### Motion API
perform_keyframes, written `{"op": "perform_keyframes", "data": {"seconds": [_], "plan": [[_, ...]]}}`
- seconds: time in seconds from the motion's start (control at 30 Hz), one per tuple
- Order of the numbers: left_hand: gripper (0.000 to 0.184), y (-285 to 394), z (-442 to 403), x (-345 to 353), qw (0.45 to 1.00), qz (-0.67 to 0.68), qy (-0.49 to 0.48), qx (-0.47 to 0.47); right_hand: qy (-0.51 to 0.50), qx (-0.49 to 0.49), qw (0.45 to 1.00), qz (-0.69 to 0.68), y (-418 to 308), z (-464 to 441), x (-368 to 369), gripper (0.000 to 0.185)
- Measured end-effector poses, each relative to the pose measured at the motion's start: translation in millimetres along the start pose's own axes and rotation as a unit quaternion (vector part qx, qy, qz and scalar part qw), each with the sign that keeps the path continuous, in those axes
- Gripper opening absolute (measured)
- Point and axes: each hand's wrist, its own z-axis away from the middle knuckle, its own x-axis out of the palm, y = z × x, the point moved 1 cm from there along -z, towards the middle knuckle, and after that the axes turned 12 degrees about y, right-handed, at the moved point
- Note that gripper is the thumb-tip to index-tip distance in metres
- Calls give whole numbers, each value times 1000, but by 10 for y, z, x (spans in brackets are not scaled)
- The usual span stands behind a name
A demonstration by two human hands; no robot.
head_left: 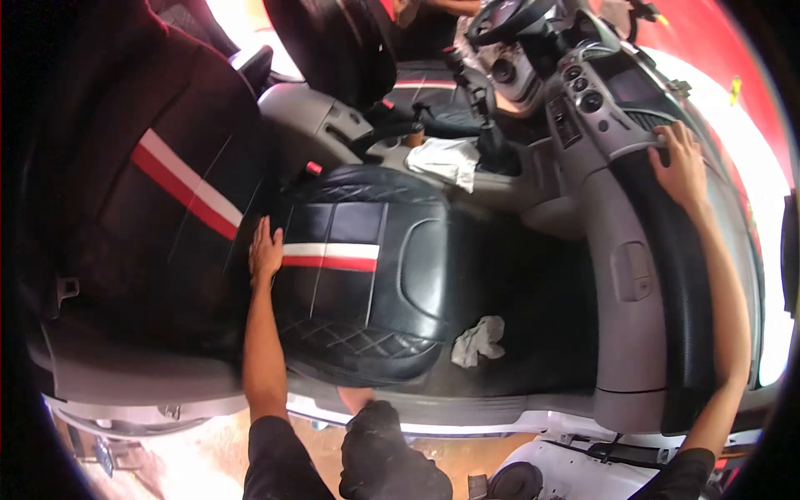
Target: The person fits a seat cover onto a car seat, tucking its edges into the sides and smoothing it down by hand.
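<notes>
My left hand (266, 250) lies with fingers stretched out where the black car seat cushion (417, 258) meets the black seat back (117, 200). White and red stripes cross both parts of the seat. On top of the dashboard (667, 250), beside the air vent (658, 119), rests my right hand (683, 162). Its thumb and fingers are apart, slightly bent, and I see nothing held in it. A crumpled whitish cloth (479, 342) is on the dark floor in front of the seat. Another white cloth (446, 162) lies over the centre console (492, 192).
The gear lever (496, 150) and handbrake area stand between the seats. Across the cabin are the steering wheel (508, 21) and part of another person's arm (454, 7). The door sill (483, 410) runs in front of my knee (387, 450). An open white door (567, 471) is at lower right.
</notes>
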Motion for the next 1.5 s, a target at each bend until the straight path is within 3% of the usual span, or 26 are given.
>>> {"op": "perform_keyframes", "data": {"seconds": [0.13,0.2,0.33,0.5,0.53,0.6,0.73,0.8,0.87,0.93,1.0,1.07,1.1,1.17,1.27,1.37,1.5], "plan": [[57,-51,28,-8,997,66,33,1,8,-4,1000,-12,0,10,-16,40],[53,209,97,-234,996,60,19,-71,2,5,1000,-10,-32,-2,-36,37],[46,103,121,-172,993,93,43,-66,9,-4,1000,-18,-39,-19,-53,34],[48,77,371,-6,998,29,60,9,19,-11,1000,-21,-37,7,-39,34],[48,194,510,-29,998,4,56,25,9,-3,1000,-26,-52,8,-49,33],[52,534,868,-110,993,86,11,80,11,0,1000,-13,-48,18,-18,33],[57,1580,1626,-794,977,40,-50,203,17,7,1000,-14,-52,18,9,34],[38,1936,1956,-992,957,192,-29,215,26,0,999,-23,-39,26,8,37],[17,2133,2019,-1188,895,354,-221,157,32,-16,999,-4,36,51,83,38],[32,2589,1858,-1793,860,415,-297,-17,39,-26,999,3,50,63,102,39],[44,2854,1587,-2175,875,443,-87,177,27,-9,1000,-8,67,61,127,38],[49,3245,1413,-2676,821,537,-76,177,50,-40,998,1,189,61,229,37],[53,3412,1328,-2931,814,520,-76,246,28,-33,999,0,204,39,244,36],[42,3680,1235,-3297,794,488,-173,318,48,-37,998,5,183,52,226,34],[33,3952,1226,-3485,714,572,-224,335,69,-42,997,14,208,77,245,34],[27,4044,1248,-3592,682,580,-298,330,61,-39,997,14,142,45,211,35],[20,3982,1246,-3741,751,452,-282,391,62,-54,996,25,203,59,220,36]]}}
